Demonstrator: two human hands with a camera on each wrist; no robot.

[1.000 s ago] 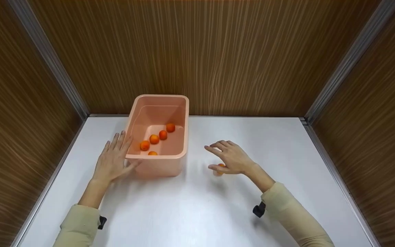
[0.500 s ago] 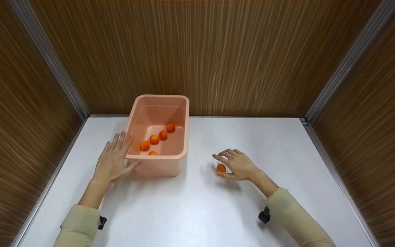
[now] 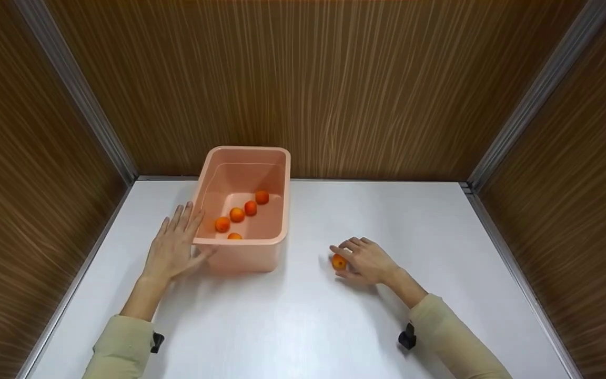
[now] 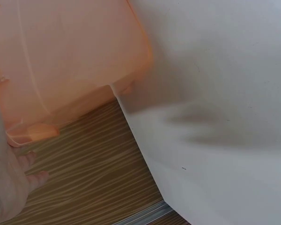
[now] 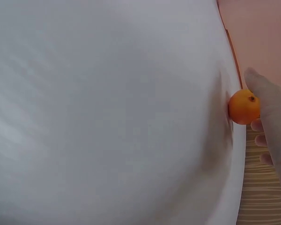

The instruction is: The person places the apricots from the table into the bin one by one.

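moved: the right hand (image 3: 369, 261) has dropped from hovering above the tabletop (image 3: 440, 237) down onto the loose orange fruit (image 3: 339, 261), and its fingers have gone from spread out to curling around it. Fruit itself barely budged.

unchanged: left hand (image 3: 172, 250) hasn't shifted at all, same for the pink tub (image 3: 244, 255) and the five small oranges (image 3: 236, 214) inside it.

what that means: looks like the reach is done and the pick-up is what's starting now, with the fruit not lifted off the tabletop yet.

right grip: thumb and fingers curled around the fruit. From the right wrist view a finger sits on top of the fruit (image 5: 244, 107), though I can't say for sure it's a firm pinch yet, the head view is small there.

left grip: fingers straight and flat, palm down, pressed against the tub's near-left corner, holding nothing.

where the fruit is: roughly mid-tabletop, a bit toward the near edge, well apart from the tub's right side.

tub: toward the back-left of the tabletop, near the far edge.
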